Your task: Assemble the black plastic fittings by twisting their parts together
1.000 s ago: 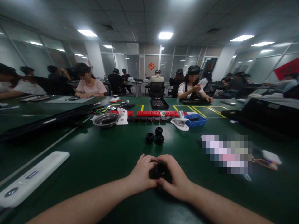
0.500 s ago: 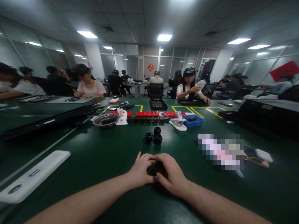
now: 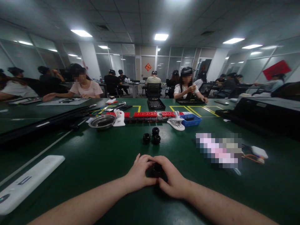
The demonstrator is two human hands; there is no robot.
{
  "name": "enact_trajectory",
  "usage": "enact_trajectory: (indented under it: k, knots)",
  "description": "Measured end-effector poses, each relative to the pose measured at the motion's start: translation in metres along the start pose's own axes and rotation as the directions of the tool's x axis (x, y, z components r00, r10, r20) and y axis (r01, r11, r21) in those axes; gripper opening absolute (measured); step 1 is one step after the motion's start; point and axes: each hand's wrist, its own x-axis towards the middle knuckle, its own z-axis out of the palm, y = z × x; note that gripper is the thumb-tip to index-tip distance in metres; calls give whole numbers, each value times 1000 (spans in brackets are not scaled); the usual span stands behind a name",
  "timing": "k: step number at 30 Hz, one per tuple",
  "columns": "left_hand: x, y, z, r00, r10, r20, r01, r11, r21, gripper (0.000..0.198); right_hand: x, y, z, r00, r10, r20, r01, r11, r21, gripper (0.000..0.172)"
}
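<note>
Close in front of me, a black round piece (image 3: 157,169) sits low at the green tabletop, partly hidden by my fingers. My left hand (image 3: 140,172) curls around its left side, thumb along the near edge. From the right, my right hand (image 3: 172,178) closes over it, with the index finger across the far side and the thumb near the front. The fingertips of both hands meet around the piece. Beyond them stand three glossy black ribbed round pieces in a cluster: a left one (image 3: 147,138), a rear one (image 3: 155,131) and a right one (image 3: 157,139).
A long white device (image 3: 35,178) lies at left. Farther off are a metal bowl (image 3: 103,121), white clips (image 3: 176,121), a red strip (image 3: 145,114) and a blue tray (image 3: 191,120). At right lies a blurred-out item (image 3: 217,150). Co-workers sit across the table.
My view has turned slightly right, so things sit farther left. My right thumb has shifted a little at the black piece. A co-worker at left has stretched out an arm.
</note>
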Motion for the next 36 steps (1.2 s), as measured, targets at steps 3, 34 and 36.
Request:
enact_trajectory:
  k: [3, 34, 36]
  knots:
    - [1, -3, 2, 1000, -1, 3, 1, 1000, 17, 46, 1, 2, 2, 998, 26, -59, -31, 996, -84, 58]
    - [1, -6, 5, 999, 22, -26, -22, 1000, 21, 43, 1, 8, 4, 978, 168, -124, -175, 983, -48, 61]
    - [1, -6, 5, 999, 22, -31, -21, 999, 26, 43, 2, 8, 5, 969, 205, -138, -214, 975, -55, 56]
